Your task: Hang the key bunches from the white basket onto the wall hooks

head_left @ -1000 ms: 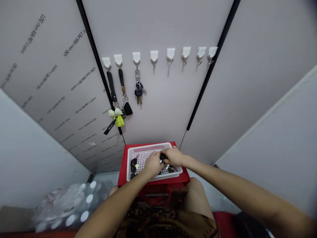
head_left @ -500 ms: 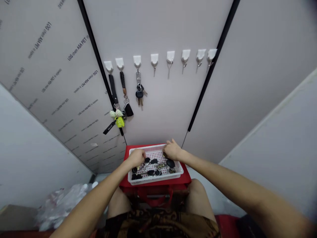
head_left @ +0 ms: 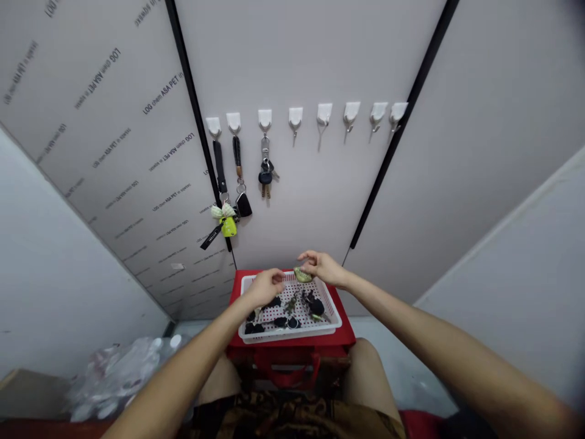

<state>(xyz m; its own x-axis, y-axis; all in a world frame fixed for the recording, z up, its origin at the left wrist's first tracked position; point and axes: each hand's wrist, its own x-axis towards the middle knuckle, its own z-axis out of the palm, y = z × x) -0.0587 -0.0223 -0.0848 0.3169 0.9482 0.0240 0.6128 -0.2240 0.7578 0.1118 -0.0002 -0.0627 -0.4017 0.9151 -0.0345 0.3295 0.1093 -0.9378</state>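
Observation:
My right hand point(head_left: 323, 268) pinches a pale green-yellow, patterned key pendant point(head_left: 302, 275) above the back edge of a white perforated basket point(head_left: 292, 336). Something thin and dark dangles under the pendant, too blurred to make out. Over the basket's left part is my left hand point(head_left: 269, 286), its fingers loosely curled and apart with nothing visible in them. Inside the basket lie black key fobs point(head_left: 280, 322), a metal ring point(head_left: 293, 323), a bunch of keys point(head_left: 290, 303) and a round dark fob point(head_left: 316, 306).
The basket sits on a red box point(head_left: 345, 332) between my knees. A row of white hooks point(head_left: 295, 116) runs along the wall. Three hold keys: a strap with a lime-green fob point(head_left: 228, 227), a braided strap point(head_left: 237, 156) and a key bunch point(head_left: 265, 177). Plastic bags point(head_left: 119, 372) lie lower left.
My right hand has risen from the basket with the green pendant in it. My left hand has shifted right and up, its fingers now apart. The view has tilted slightly.

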